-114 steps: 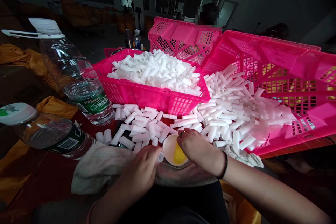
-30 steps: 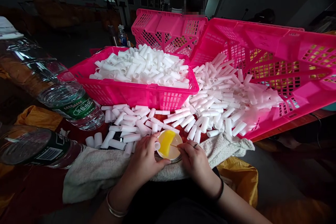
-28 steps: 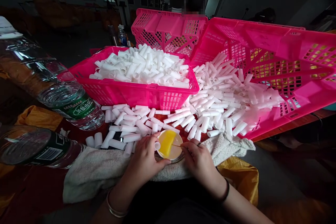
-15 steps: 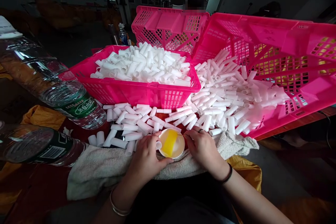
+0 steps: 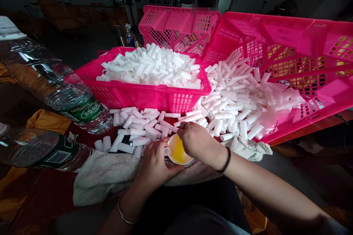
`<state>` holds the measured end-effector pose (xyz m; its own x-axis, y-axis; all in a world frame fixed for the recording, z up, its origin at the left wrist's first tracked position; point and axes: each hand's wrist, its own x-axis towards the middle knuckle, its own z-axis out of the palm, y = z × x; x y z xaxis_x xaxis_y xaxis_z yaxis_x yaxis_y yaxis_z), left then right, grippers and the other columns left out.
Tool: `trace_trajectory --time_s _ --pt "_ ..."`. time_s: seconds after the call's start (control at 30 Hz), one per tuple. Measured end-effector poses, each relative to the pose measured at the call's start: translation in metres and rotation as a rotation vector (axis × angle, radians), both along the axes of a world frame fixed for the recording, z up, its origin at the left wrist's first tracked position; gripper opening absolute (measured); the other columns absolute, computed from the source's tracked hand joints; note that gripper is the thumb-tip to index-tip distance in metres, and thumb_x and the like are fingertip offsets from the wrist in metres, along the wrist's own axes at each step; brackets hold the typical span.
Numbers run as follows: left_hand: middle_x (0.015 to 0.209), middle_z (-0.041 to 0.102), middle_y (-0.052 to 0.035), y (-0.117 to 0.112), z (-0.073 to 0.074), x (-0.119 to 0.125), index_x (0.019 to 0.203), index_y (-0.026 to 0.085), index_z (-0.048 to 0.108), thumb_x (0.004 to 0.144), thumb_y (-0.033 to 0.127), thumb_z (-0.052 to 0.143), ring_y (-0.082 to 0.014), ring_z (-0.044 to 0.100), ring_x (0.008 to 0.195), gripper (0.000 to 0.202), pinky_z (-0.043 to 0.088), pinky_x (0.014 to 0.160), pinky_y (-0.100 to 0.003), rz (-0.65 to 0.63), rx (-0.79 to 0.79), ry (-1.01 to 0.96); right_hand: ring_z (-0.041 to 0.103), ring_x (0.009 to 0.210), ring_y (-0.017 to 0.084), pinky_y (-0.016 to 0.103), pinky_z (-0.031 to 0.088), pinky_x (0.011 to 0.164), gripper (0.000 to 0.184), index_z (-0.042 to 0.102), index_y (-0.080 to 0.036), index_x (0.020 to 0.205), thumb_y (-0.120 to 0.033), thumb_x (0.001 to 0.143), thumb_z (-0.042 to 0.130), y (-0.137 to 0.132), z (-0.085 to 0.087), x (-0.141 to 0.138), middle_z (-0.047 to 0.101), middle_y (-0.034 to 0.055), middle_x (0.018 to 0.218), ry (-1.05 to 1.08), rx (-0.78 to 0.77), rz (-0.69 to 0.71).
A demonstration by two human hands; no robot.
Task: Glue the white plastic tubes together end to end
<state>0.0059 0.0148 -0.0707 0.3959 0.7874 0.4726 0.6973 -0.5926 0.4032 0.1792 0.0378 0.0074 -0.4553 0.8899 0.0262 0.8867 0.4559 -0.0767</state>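
**Q:** Fig. 1, read left to right: what occupies the left margin?

**A:** A lying bottle (image 5: 49, 150) and, behind it, a larger bottle (image 5: 82, 108), both on the bench (image 5: 82, 137). A towel (image 5: 102, 176) spreads from them toward the centre, and loose tubes (image 5: 138, 128) lie just beyond it.

**Q:** And the hands?

**A:** The left hand (image 5: 154, 165) rests on the towel. Its grip is closed around a white tube (image 5: 167, 151), whose open end faces the dish (image 5: 178, 152) of yellow liquid, just beside its near rim. The right hand (image 5: 197, 143) hangs over the far side of the dish with its fingers curled downward. Its grip is hidden behind the knuckles, so whether it pinches anything cannot be told.

**Q:** How is this step best done?

**A:** Judging from the layout, the tube's mouth should be held level and steady at the rim while only the right fingertips move. Little liquid should be taken at a time. The dish should sit flat on the towel so that nothing spills onto the loose tubes.

**Q:** What lies to the right of the hands?

**A:** A filled basket (image 5: 154, 99) stands behind the loose tubes. A tipped basket (image 5: 289, 44) leans at the right, with spilled tubes (image 5: 237, 99) fanning from it onto the bench.
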Motion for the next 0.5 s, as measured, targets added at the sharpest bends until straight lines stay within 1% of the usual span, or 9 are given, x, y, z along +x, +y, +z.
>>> trace_trajectory --time_s 0.07,0.13,0.23,0.27,0.3,0.33,0.4,0.43,0.5 --pt "0.105 0.066 -0.0124 0.000 0.001 0.000 0.099 0.021 0.047 0.056 0.049 0.083 -0.0338 0.063 0.095 0.062 0.052 0.083 -0.050 -0.002 -0.005 -0.002 0.063 0.077 0.024 0.031 0.042 0.065 0.020 0.070 -0.011 0.089 -0.006 0.083 0.052 0.006 0.003 -0.003 0.068 0.0140 0.084 -0.029 -0.055 0.037" --pt "0.107 0.065 -0.0131 0.000 0.003 -0.001 0.100 0.021 0.046 0.059 0.038 0.081 -0.0338 0.062 0.098 0.057 0.051 0.085 -0.050 -0.010 -0.017 0.006 0.063 0.079 0.024 0.030 0.042 0.066 0.016 0.070 -0.013 0.090 -0.014 0.088 0.054 0.009 0.012 0.006 0.068 0.0126 0.084 -0.018 -0.092 0.028" --pt "0.116 0.063 -0.0137 -0.002 0.006 -0.004 0.100 0.021 0.045 0.060 0.027 0.074 -0.0336 0.060 0.103 0.050 0.050 0.087 -0.050 -0.053 -0.045 0.030 0.063 0.076 0.022 0.029 0.041 0.065 0.021 0.069 -0.015 0.094 -0.028 0.094 0.053 0.008 0.027 0.038 0.068 0.0105 0.085 0.035 -0.041 -0.118" --pt "0.117 0.062 -0.0133 -0.002 0.007 -0.005 0.100 0.021 0.045 0.061 0.024 0.071 -0.0331 0.060 0.104 0.047 0.050 0.088 -0.050 -0.064 -0.053 0.032 0.062 0.074 0.021 0.029 0.041 0.065 0.022 0.069 -0.015 0.091 -0.027 0.094 0.052 0.005 0.030 0.050 0.067 0.0104 0.084 0.031 -0.010 -0.175" --pt "0.117 0.062 -0.0127 -0.002 0.008 -0.006 0.099 0.022 0.045 0.062 0.023 0.069 -0.0324 0.060 0.104 0.044 0.051 0.088 -0.049 -0.070 -0.059 0.031 0.062 0.072 0.020 0.028 0.040 0.063 0.021 0.069 -0.015 0.087 -0.022 0.094 0.050 0.002 0.030 0.062 0.067 0.0100 0.082 0.014 0.005 -0.216" --pt "0.116 0.063 -0.0121 -0.002 0.008 -0.006 0.099 0.022 0.045 0.063 0.021 0.067 -0.0318 0.061 0.103 0.042 0.051 0.088 -0.049 -0.072 -0.064 0.028 0.061 0.070 0.019 0.028 0.039 0.062 0.021 0.068 -0.015 0.084 -0.015 0.092 0.050 -0.002 0.028 0.072 0.066 0.0094 0.079 -0.007 -0.006 -0.228" --pt "0.113 0.064 -0.0112 -0.002 0.009 -0.007 0.098 0.022 0.046 0.065 0.021 0.067 -0.0308 0.061 0.101 0.040 0.052 0.086 -0.048 -0.066 -0.068 0.020 0.062 0.071 0.018 0.026 0.039 0.062 0.023 0.068 -0.016 0.084 -0.002 0.085 0.050 -0.010 0.015 0.085 0.066 0.0075 0.078 -0.024 -0.080 -0.168" --pt "0.112 0.064 -0.0109 -0.002 0.008 -0.006 0.098 0.022 0.046 0.065 0.023 0.068 -0.0307 0.062 0.100 0.039 0.052 0.086 -0.048 -0.061 -0.066 0.019 0.062 0.072 0.017 0.025 0.040 0.062 0.027 0.068 -0.016 0.088 0.003 0.081 0.050 -0.014 0.007 0.087 0.066 0.0069 0.080 -0.022 -0.119 -0.120" --pt "0.108 0.065 -0.0102 -0.001 0.007 -0.005 0.098 0.022 0.046 0.065 0.027 0.072 -0.0309 0.062 0.097 0.042 0.052 0.085 -0.049 -0.050 -0.058 0.024 0.063 0.076 0.017 0.025 0.042 0.065 0.031 0.068 -0.016 0.095 0.004 0.081 0.050 -0.018 -0.012 0.086 0.067 0.0074 0.086 -0.043 -0.146 -0.040"
